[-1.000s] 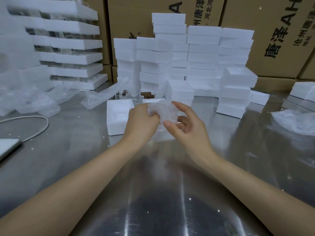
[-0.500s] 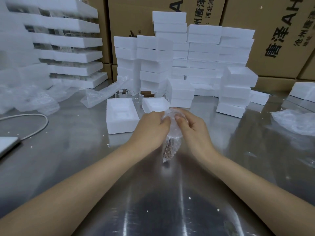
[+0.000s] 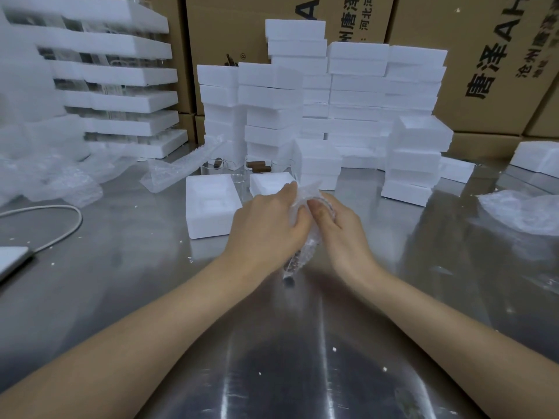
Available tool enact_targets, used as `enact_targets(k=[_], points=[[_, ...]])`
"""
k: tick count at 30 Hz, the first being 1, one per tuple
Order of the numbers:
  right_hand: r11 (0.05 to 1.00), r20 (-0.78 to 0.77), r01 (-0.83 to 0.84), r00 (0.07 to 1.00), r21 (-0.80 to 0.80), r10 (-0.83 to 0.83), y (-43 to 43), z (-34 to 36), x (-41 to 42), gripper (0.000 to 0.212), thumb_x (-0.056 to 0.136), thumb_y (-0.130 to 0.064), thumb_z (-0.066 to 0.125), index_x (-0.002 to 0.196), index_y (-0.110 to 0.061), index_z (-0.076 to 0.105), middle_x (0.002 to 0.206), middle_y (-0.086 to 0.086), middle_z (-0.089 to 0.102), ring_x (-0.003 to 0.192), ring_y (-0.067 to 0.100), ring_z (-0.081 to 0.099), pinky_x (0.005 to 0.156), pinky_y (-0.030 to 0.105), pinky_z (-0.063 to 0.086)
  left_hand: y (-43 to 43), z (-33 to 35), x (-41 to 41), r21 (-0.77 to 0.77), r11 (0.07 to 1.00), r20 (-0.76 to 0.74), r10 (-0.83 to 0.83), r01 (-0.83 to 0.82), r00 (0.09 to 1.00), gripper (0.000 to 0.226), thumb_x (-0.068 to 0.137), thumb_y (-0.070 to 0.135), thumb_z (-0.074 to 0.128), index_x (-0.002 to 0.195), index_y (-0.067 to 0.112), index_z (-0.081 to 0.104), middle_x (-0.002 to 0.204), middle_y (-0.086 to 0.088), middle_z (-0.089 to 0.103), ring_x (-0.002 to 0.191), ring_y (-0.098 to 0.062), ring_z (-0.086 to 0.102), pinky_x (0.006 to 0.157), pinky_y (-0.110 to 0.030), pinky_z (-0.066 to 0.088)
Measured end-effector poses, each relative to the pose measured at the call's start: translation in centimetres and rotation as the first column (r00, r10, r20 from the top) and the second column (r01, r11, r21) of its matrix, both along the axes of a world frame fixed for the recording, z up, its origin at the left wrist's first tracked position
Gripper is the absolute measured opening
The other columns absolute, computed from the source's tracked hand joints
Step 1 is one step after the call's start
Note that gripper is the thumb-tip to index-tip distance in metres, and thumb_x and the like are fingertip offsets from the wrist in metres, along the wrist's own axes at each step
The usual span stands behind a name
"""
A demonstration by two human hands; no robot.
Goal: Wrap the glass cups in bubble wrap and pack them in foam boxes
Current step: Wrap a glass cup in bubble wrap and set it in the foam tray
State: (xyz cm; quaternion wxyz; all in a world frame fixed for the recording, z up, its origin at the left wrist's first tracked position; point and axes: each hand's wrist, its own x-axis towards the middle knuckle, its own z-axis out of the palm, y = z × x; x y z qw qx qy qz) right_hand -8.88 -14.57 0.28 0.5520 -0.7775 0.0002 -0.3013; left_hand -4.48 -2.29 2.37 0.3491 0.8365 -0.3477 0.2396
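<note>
A glass cup wrapped in bubble wrap [image 3: 305, 252] hangs between my hands above the steel table, its lower end with a brown piece pointing down. My left hand [image 3: 269, 228] grips its left side and my right hand [image 3: 338, 228] pinches the wrap at the top right. An open foam box [image 3: 211, 204] lies just left of my hands, and another open foam box [image 3: 269, 182] sits behind them. Bare glass cups [image 3: 239, 179] with brown corks stand behind those boxes.
Stacks of white foam boxes [image 3: 357, 95] rise at the back, in front of cardboard cartons [image 3: 484, 55]. Loose bubble wrap lies at the left [image 3: 60, 182] and right [image 3: 520, 213]. A white cable [image 3: 60, 213] and a flat device [image 3: 12, 261] lie at the left.
The wrapped cup has come down from in front of the foam box to lower between my hands, turned upright. Both hands have closed tighter on the wrap.
</note>
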Motion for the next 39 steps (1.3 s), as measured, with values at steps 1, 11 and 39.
enact_targets(k=[1, 11, 39], points=[[0.999, 0.014, 0.017, 1.0, -0.027, -0.017, -0.1, 0.2, 0.0, 0.024, 0.101, -0.016, 0.044, 0.097, -0.021, 0.066, 0.09, 0.0, 0.07, 0.079, 0.004, 0.062, 0.063, 0.009, 0.047, 0.1, 0.1, -0.1, -0.007, 1.0, 0.027, -0.005, 0.005, 1.0, 0.048, 0.09, 0.041, 0.042, 0.125, 0.013, 0.058, 0.075, -0.012, 0.067, 0.08, -0.037, 0.062, 0.071, -0.042, 0.051], [0.906, 0.031, 0.15, 0.988, -0.397, -0.15, -0.6, 0.7, -0.1, 0.028, 0.097, -0.007, 0.045, 0.081, -0.023, 0.061, 0.053, -0.011, 0.047, 0.05, 0.001, 0.046, 0.05, 0.01, 0.033, 0.1, 0.3, 0.3, 0.219, 0.973, 0.18, 0.037, -0.077, 0.983, 0.026, 0.098, 0.028, 0.039, 0.11, 0.015, 0.058, 0.082, -0.008, 0.064, 0.078, -0.035, 0.058, 0.066, -0.037, 0.043], [0.746, 0.066, -0.41, 0.893, 0.526, 0.444, -1.5, 0.9, 1.0, 0.035, 0.089, -0.03, 0.052, 0.12, -0.014, 0.054, 0.113, 0.005, 0.066, 0.093, 0.022, 0.068, 0.07, 0.029, 0.056, 1.5, 2.7, 1.9, -0.317, 0.943, -0.595, -0.278, 0.098, 0.754, 0.041, 0.1, 0.049, 0.029, 0.124, 0.029, 0.056, 0.094, 0.002, 0.07, 0.062, -0.011, 0.069, 0.052, -0.013, 0.046]])
